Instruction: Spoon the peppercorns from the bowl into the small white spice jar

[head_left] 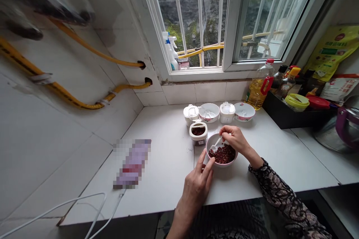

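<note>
A white bowl (221,164) holding dark red dried peppercorns (223,154) stands on the counter. At its near left rim, my left hand (196,185) steadies it with extended fingers; the thumb is partly hidden. My right hand (235,140) reaches over the far rim, fingers pinched on the handle of a small white spoon (215,146). The spoon's scoop rests at the left edge of the peppercorns. Just behind and left of the bowl is a square seasoning jar (198,138), its lid raised and dark contents showing.
Two white lidded jars (227,112) and two flowered bowls (245,112) line the back. An oil bottle (258,89) stands beside a black condiment box (283,114) at right. A blurred purple object (133,164) with a white cable (114,207) lies left. A metal kettle (331,130) is far right.
</note>
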Available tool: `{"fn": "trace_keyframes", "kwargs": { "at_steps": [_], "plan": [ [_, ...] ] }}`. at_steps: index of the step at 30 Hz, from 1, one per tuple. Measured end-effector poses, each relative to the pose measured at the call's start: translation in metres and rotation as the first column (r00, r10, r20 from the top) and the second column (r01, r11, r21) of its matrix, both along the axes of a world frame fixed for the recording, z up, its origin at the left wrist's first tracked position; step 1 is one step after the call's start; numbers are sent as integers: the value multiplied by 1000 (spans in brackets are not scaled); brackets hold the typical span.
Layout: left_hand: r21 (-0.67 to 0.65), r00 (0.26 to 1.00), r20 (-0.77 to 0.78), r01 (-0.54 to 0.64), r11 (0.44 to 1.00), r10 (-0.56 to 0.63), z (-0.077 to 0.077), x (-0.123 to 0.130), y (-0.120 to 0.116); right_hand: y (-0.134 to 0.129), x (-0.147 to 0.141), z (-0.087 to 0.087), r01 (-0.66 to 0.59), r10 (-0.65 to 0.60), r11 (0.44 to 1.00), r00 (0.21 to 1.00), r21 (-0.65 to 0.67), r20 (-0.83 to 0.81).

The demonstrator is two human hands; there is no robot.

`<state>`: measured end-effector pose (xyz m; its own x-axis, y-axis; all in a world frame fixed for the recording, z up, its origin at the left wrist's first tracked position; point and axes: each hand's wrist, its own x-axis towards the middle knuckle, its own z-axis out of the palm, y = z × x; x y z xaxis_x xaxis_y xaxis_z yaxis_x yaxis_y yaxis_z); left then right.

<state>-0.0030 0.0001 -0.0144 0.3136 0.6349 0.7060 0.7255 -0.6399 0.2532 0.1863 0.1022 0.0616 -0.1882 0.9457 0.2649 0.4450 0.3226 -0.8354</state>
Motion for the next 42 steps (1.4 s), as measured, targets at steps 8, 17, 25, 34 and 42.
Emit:
{"fn": "trace_keyframes", "kwargs": {
  "at_steps": [8,17,25,34,42],
  "plan": [
    [-1,1000,6,4,1000,-4,-1,0,1,8,4,0,12,-80,977,947,-215,-312],
    [3,1000,11,2,1000,-2,-2,1,1,13,3,4,29,-121,969,923,-247,-366],
    [7,1000,2,7,1000,-7,0,0,1,7,-19,15,138,-102,963,982,232,-160],
    [9,1000,-3,-1,1000,1,1,0,0,-6,-18,19,-33,-122,774,972,633,200],
    [31,1000,-2,-8,999,8,0,1,0,-2,3,7,-45,-181,852,910,522,374]
  ]
}}
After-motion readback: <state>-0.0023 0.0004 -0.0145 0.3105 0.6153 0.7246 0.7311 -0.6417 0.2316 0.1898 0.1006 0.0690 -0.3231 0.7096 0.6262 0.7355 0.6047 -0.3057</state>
